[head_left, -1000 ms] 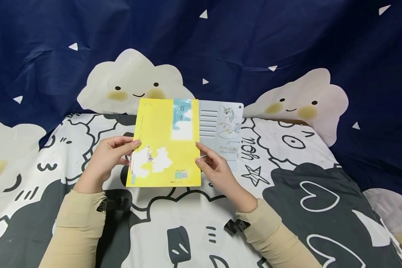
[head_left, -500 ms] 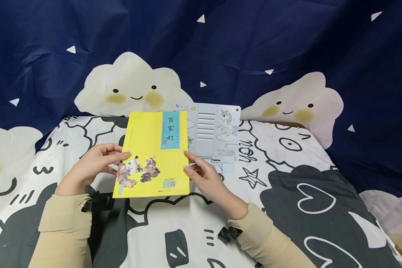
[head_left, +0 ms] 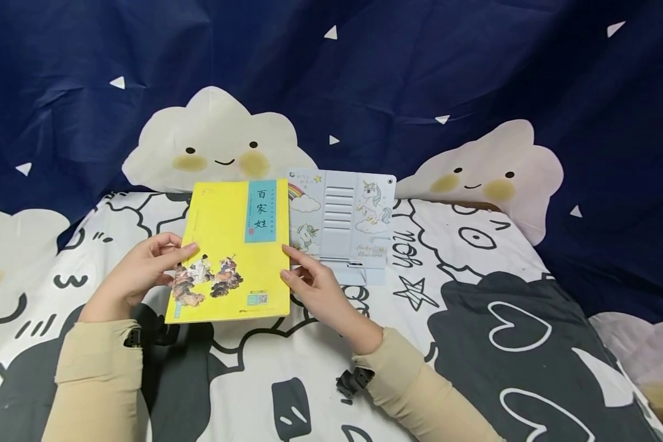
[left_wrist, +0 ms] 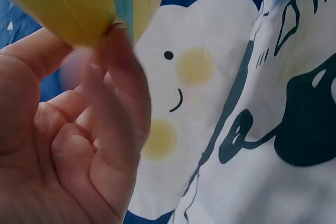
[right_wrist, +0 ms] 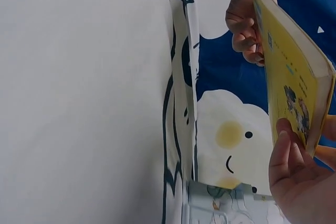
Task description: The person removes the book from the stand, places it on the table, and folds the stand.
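Note:
A yellow book [head_left: 226, 227] with a blue title panel and small painted figures is held up over the patterned cloth, front cover toward me. My left hand [head_left: 135, 270] pinches its left edge, thumb on the cover. At the opposite edge, my right hand [head_left: 328, 298] grips the book between thumb and fingers. The right wrist view shows the book [right_wrist: 281, 61] from behind with its thick page block, and fingers [right_wrist: 282, 153] against the back cover. In the left wrist view the fingers and thumb meet at the book's edge.
Behind the book's right side stands a pale blue book stand [head_left: 339, 212] with unicorn pictures, slots and a wire clip at the bottom. It rests on the black-and-white cloth [head_left: 414, 245]. A dark blue curtain [head_left: 364, 67] with cloud faces hangs at the back.
Both hands have carried the book left and somewhat lower, uncovering more of the book stand. The glare on the cover has gone, so its title and pictures show.

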Action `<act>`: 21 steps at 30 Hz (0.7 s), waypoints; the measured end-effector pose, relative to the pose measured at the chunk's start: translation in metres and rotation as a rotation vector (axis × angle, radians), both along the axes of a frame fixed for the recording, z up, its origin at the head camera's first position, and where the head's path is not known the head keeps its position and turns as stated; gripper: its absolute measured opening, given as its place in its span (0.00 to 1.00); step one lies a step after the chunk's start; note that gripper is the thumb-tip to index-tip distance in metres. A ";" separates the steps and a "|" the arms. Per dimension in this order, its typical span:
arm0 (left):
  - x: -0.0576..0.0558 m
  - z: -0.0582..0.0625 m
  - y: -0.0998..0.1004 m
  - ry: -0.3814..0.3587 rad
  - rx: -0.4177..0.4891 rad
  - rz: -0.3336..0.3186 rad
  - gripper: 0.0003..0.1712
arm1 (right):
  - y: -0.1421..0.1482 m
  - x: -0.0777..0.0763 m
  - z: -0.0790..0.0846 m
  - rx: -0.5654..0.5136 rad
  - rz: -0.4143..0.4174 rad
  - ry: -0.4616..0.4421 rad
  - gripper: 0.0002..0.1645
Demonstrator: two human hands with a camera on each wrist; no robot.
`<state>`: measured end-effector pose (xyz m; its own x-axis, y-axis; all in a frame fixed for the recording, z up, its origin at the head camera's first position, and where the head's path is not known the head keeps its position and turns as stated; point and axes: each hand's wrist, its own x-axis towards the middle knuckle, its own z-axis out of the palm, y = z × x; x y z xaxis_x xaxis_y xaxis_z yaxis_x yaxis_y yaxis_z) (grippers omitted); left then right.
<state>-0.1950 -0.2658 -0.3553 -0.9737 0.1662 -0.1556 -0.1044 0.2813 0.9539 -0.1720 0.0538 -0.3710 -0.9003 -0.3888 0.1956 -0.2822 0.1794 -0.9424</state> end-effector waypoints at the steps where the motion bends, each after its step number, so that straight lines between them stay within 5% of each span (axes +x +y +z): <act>1: 0.000 0.000 -0.001 -0.004 0.000 0.009 0.11 | -0.002 0.000 0.000 -0.004 -0.002 0.002 0.31; 21: 0.000 -0.009 -0.030 -0.067 0.180 0.140 0.04 | -0.046 -0.009 -0.007 -0.039 -0.044 -0.061 0.29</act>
<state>-0.1950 -0.2956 -0.3645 -0.9777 0.0615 -0.2009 -0.1954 0.0852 0.9770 -0.1808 0.0076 -0.3775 -0.9270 -0.3417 0.1546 -0.2171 0.1528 -0.9641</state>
